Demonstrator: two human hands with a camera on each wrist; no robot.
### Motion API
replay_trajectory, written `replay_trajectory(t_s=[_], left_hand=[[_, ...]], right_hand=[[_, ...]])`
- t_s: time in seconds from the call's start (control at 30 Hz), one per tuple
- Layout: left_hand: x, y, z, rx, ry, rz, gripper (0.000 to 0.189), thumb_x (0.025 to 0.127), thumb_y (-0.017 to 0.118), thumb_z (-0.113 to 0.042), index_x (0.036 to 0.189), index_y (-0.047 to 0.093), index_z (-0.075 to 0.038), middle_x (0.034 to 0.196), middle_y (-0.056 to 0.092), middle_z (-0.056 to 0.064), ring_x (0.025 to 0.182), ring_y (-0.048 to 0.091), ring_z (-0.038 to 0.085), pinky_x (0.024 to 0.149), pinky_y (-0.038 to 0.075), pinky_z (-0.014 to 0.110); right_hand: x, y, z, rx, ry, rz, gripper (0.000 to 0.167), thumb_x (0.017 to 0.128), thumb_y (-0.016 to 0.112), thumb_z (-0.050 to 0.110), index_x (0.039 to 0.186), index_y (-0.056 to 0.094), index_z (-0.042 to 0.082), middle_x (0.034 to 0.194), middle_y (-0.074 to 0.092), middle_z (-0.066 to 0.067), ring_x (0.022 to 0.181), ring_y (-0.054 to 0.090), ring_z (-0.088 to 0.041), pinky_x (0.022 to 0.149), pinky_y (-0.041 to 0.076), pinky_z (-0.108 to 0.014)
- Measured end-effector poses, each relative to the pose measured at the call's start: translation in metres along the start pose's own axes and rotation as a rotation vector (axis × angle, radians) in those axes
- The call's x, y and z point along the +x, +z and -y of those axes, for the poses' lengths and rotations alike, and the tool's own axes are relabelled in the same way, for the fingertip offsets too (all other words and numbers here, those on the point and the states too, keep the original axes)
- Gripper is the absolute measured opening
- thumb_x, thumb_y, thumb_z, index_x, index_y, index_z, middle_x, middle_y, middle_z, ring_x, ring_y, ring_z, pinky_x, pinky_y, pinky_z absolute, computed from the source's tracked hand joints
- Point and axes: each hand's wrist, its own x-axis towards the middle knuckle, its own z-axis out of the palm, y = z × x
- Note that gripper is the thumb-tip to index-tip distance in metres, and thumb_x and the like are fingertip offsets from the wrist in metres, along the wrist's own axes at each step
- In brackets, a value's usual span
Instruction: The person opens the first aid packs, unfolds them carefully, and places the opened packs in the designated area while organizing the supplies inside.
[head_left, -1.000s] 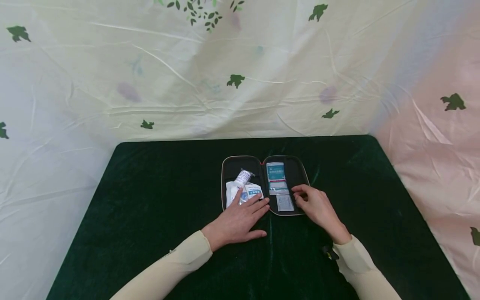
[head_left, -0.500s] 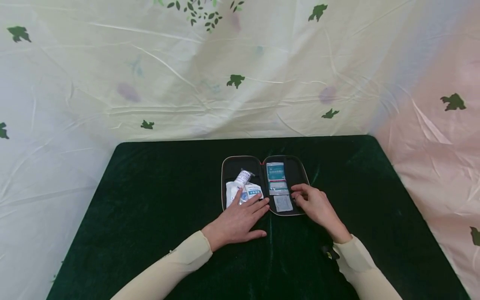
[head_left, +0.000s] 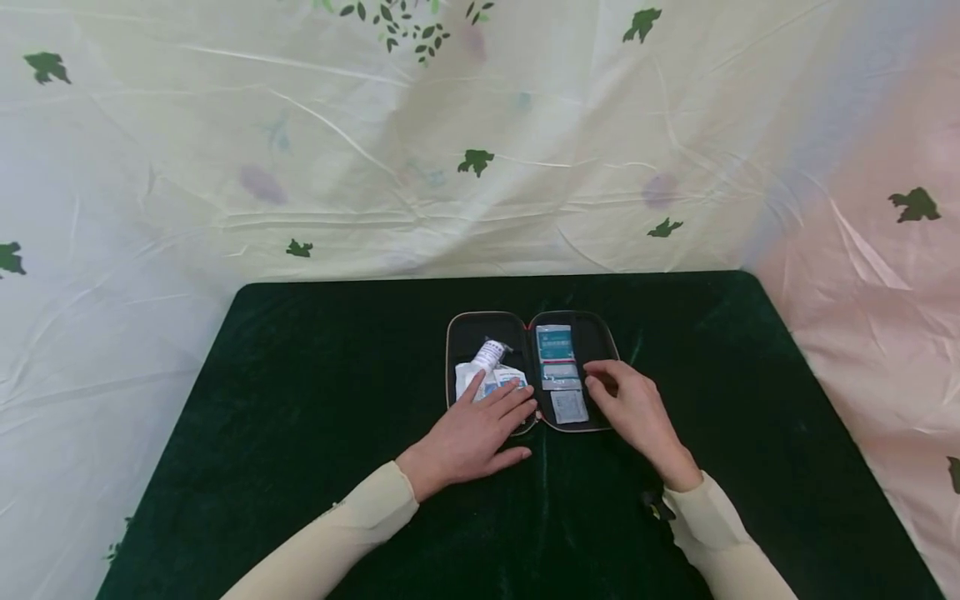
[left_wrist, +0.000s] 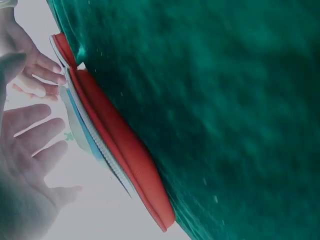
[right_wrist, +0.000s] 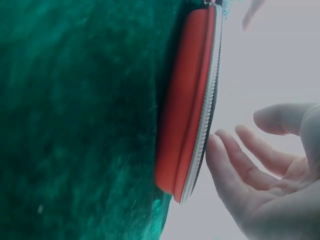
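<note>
A red zip case lies unfolded on the table, black inside. My left hand is over its left half, fingers spread and fairly straight. Beside those fingers are a white bottle-like roll in clear wrap and white packets, partly hidden by the hand. In the right half lie a long teal-and-clear packet and, below it, a small pale square packet. My right hand is at that half's right edge. The right wrist view shows its thumb apart from loosely bent fingers, with nothing held.
Dark green velvet cloth covers the table around the case. A pale curtain with green leaf prints hangs behind and at both sides. Near the right sleeve there is a small black object.
The small square packet has shifted slightly left within the case. My right fingers have drawn up a little from it. My left hand has moved slightly, and the view has shifted a little.
</note>
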Motion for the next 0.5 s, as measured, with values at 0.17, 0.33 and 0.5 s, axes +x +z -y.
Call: replay_trajectory(t_s=[0.17, 0.33, 0.5], left_hand=[[-0.004, -0.005, 0.007, 0.024, -0.055, -0.062, 0.068, 0.105, 0.044, -0.062, 0.158, 0.045, -0.018, 0.163, 0.041, 0.003, 0.156, 0.025, 0.023, 0.125, 0.015, 0.058], [-0.007, -0.008, 0.012, 0.060, -0.093, -0.099, 0.070, 0.104, 0.041, -0.065, 0.155, 0.049, -0.017, 0.159, 0.048, 0.005, 0.153, 0.032, 0.026, 0.124, 0.019, 0.060], [-0.010, -0.008, 0.016, 0.067, -0.115, -0.120, 0.068, 0.104, 0.041, -0.066, 0.150, 0.054, -0.018, 0.153, 0.054, 0.006, 0.151, 0.036, 0.027, 0.122, 0.023, 0.062]], right_hand=[[0.001, 0.004, 0.005, 0.042, -0.037, -0.005, 0.031, 0.106, 0.061, 0.023, 0.131, 0.066, 0.005, 0.125, 0.065, -0.015, 0.108, 0.064, -0.027, 0.094, 0.055, -0.052], [0.002, 0.009, 0.010, 0.058, -0.065, -0.003, 0.034, 0.107, 0.060, 0.031, 0.131, 0.067, 0.008, 0.126, 0.065, -0.012, 0.106, 0.064, -0.024, 0.092, 0.055, -0.049], [0.004, 0.013, 0.015, 0.067, -0.092, -0.004, 0.034, 0.107, 0.060, 0.031, 0.132, 0.067, 0.010, 0.127, 0.064, -0.012, 0.104, 0.061, -0.024, 0.089, 0.053, -0.048]])
